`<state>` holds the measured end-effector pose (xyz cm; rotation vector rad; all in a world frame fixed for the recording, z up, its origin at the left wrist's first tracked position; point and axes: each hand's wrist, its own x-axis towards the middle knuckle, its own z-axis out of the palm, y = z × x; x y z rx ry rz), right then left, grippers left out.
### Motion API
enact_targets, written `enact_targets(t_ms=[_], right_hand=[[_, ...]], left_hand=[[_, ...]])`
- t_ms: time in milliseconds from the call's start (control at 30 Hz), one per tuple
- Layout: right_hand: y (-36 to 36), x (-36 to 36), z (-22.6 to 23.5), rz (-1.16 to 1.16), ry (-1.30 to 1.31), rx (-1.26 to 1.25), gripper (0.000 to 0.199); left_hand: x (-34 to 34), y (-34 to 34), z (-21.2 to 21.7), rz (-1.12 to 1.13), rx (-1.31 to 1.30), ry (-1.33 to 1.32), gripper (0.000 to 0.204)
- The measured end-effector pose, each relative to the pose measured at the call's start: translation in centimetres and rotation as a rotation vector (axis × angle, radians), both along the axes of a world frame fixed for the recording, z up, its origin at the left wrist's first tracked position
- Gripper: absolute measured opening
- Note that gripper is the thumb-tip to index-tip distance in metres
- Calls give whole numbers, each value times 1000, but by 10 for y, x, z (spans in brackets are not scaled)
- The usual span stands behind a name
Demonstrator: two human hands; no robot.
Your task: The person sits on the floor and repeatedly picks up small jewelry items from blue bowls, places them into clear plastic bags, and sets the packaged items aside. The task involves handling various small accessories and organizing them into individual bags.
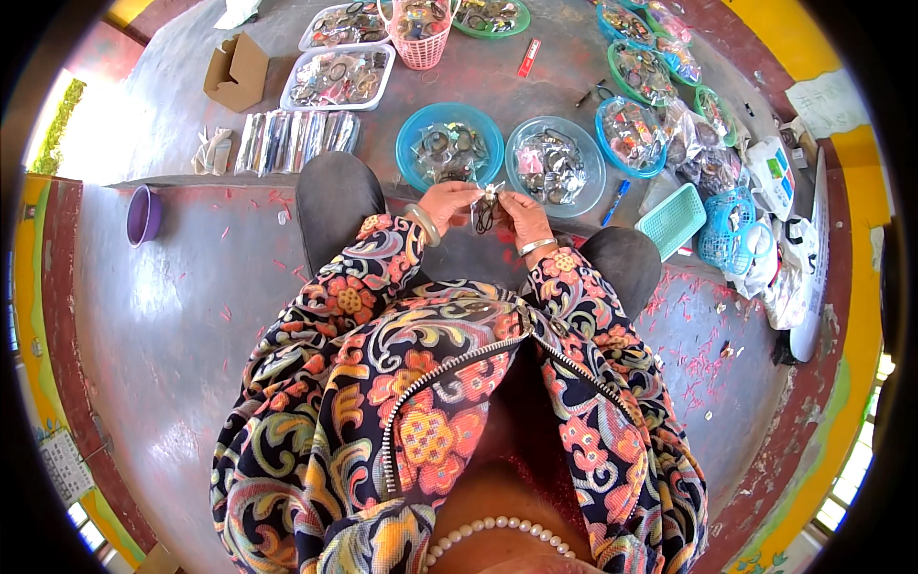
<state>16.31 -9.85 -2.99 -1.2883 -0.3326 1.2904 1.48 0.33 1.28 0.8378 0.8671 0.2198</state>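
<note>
My left hand [448,204] and my right hand [525,217] meet in front of me, fingertips pinched on a small bundle of dark looped cord [485,214]. A pale, shiny bit shows at the bundle's top; whether it is clear wrapping or an ornament I cannot tell. Just beyond my hands, a blue basin [404,143] holds small clear packets with dark rings in them. To its right stands a clear, pale blue basin [595,182] with more dark rings, packets and a pink piece.
Flat packets [296,142], a cardboard box [236,73], white trays [287,96] and a pink basket [421,50] stand on the ledge at left. A blue pen [616,202], a green basket [672,222] and several filled basins lie right. A purple bucket [143,216] sits on the floor.
</note>
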Motion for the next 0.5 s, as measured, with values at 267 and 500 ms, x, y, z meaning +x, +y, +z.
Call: enact_targets(t_ms=[267, 500], right_hand=[[3, -4, 9, 74, -166, -21, 21], [1, -5, 12, 31, -172, 15, 13]], left_hand=[[0, 2, -18, -30, -31, -147, 20], [1, -1, -20, -149, -55, -163, 23]])
